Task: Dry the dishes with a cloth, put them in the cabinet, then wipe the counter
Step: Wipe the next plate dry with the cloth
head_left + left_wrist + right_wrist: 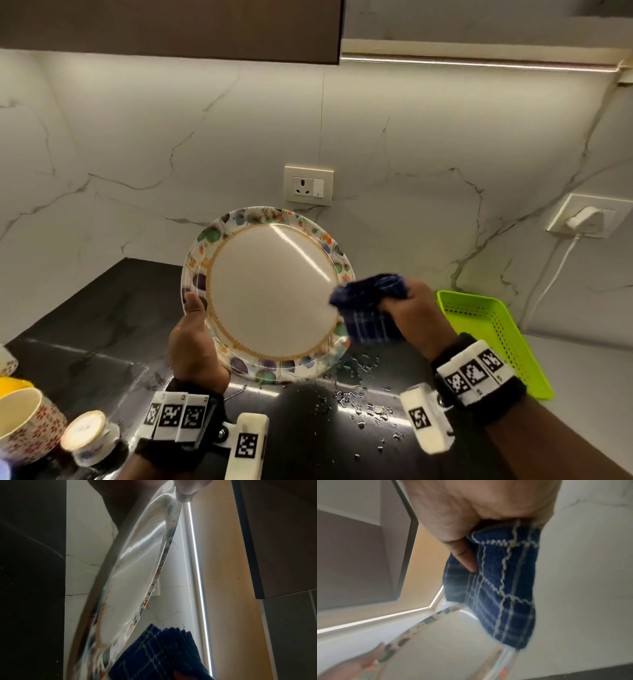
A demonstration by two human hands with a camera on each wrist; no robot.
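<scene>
A floral-rimmed dinner plate (270,294) is held tilted above the black counter (102,329), gripped at its left edge by the left hand (195,342), whose thumb is laid over the patterned rim while the fingers are curled behind it. A folded blue checked cloth (371,308) is clutched in the right hand (416,315) and pressed against the plate's right rim; in the right wrist view the thumb is seen tucked into the fabric. Drying is judged to be in its early stage: one plate is being wiped, and whether moisture remains on its face cannot be told from the glare. Two patterned cups (30,421) and a yellow vessel (10,383) are left standing at the near left corner of the counter, apparently yet to be dried. Water droplets (359,394) are scattered on the counter below the plate, so the final wipe is still owed. Nothing is seen being stored, and the dark cabinet (171,27) overhead is shut. A green perforated tray (486,329) lies to the right.
</scene>
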